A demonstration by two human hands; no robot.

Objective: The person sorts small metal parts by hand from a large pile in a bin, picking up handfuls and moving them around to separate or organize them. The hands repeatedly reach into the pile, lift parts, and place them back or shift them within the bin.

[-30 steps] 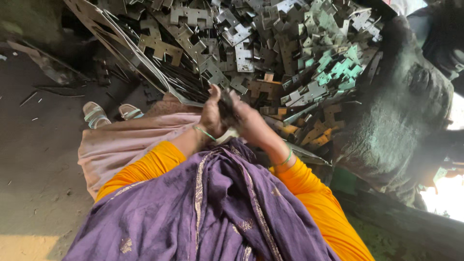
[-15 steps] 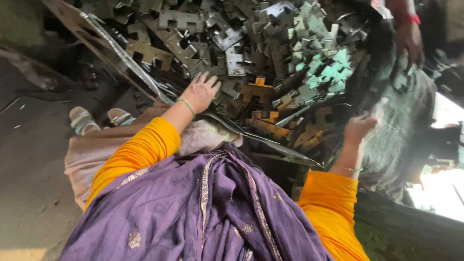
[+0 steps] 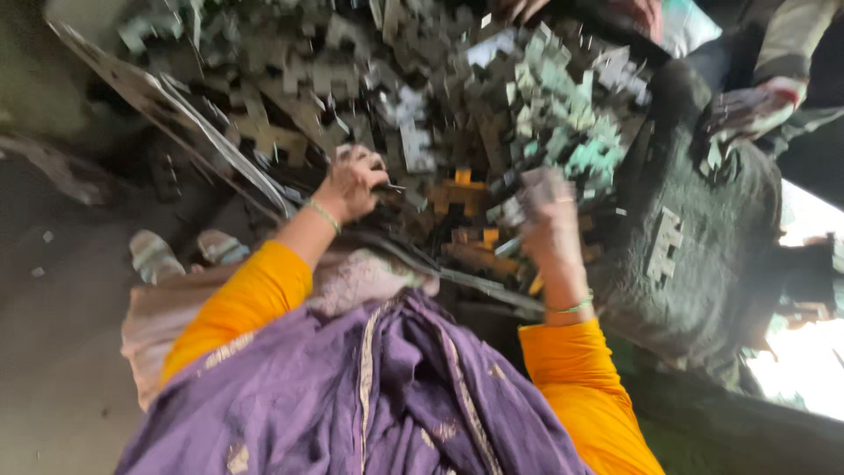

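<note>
A big heap of flat stamped metal pieces (image 3: 492, 97), grey, greenish and rust-orange, lies in front of me. My left hand (image 3: 352, 182) is down on the heap's near edge with its fingers curled tight, and a dark metal piece pokes out beside the knuckles. My right hand (image 3: 549, 224) is raised over the orange pieces (image 3: 462, 189), closed around a blurred grey clump of metal pieces. Both my sleeves are orange, and each wrist wears a thin green bangle. A purple cloth (image 3: 369, 396) covers my lap.
A dark sack (image 3: 703, 246) with a few pieces on it stands at the right. Another person's hand (image 3: 752, 110) rests at its top. Long bent metal strips (image 3: 202, 132) slant along the heap's left side. My sandalled feet (image 3: 185, 255) are on the grey floor at the left.
My right hand has come back from the sack at the right to the middle of the heap. My left hand, spread flat before, is now clenched. The view has shifted and blurred.
</note>
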